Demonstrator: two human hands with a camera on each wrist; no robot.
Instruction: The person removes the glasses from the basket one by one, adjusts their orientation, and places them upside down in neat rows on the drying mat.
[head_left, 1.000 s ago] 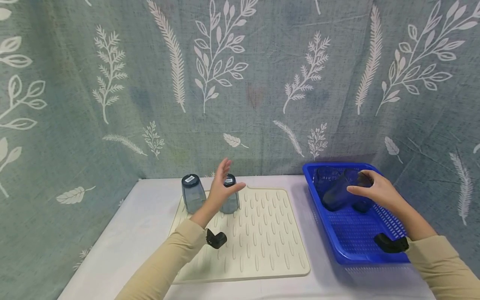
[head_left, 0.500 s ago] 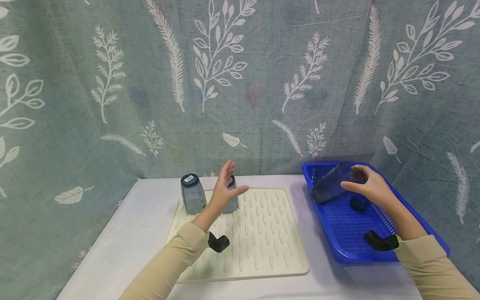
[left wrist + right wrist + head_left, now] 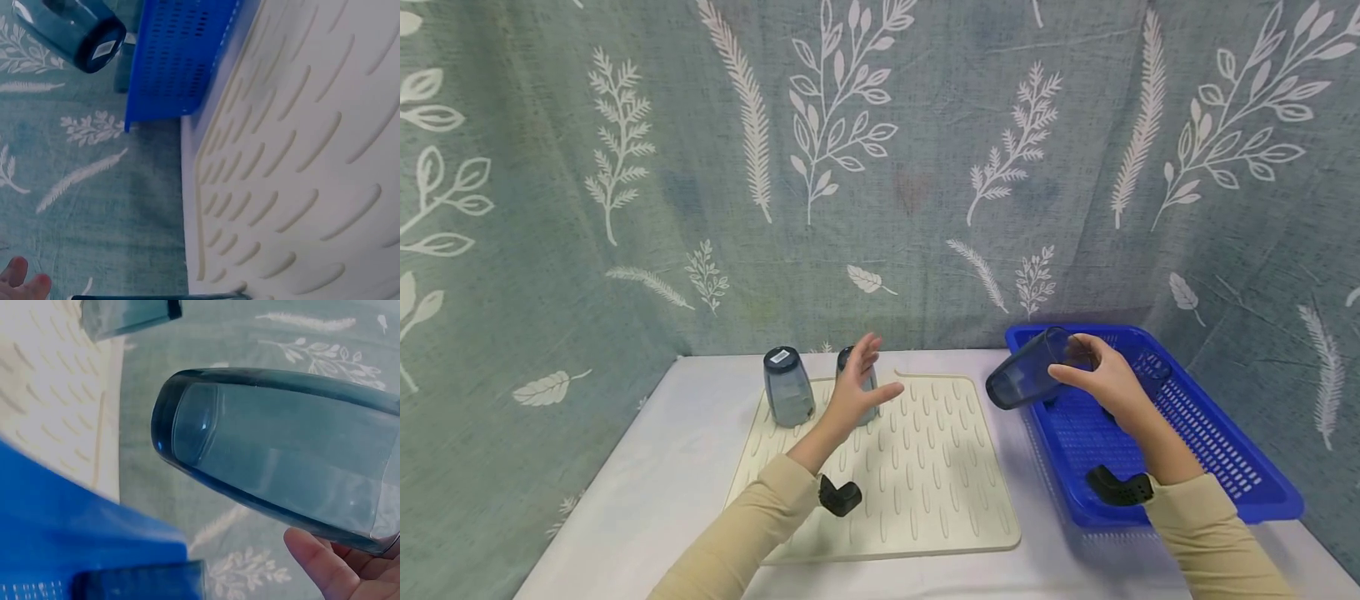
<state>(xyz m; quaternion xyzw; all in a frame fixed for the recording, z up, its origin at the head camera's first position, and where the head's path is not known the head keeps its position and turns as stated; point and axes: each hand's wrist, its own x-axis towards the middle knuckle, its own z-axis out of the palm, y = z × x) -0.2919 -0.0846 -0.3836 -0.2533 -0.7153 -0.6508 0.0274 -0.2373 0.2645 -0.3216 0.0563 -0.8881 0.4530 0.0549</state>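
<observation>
My right hand [image 3: 1101, 375] grips a blue-tinted drinking glass [image 3: 1026, 371] near its rim. The glass is tilted, its dark base pointing left and down past the basket's left edge. In the right wrist view the glass [image 3: 275, 450] lies nearly sideways above the thumb. My left hand [image 3: 853, 392], fingers spread and holding nothing, hovers over the cream drying mat [image 3: 932, 500]. Beside it, two similar glasses stand upside down at the mat's back left. The left one [image 3: 790, 396] shows a white label on its base; the other [image 3: 871, 408] is partly hidden behind my left hand.
A blue plastic basket [image 3: 1067, 492] stands right of the mat on the white table [image 3: 647, 492]. Inside it another tinted glass [image 3: 1152, 371] shows, partly covered by my right hand. A leaf-patterned curtain [image 3: 917, 275] hangs along the table's back edge.
My right hand has raised the glass from inside the basket and carried it left across the basket's edge. My left hand has shifted slightly to the right, still empty.
</observation>
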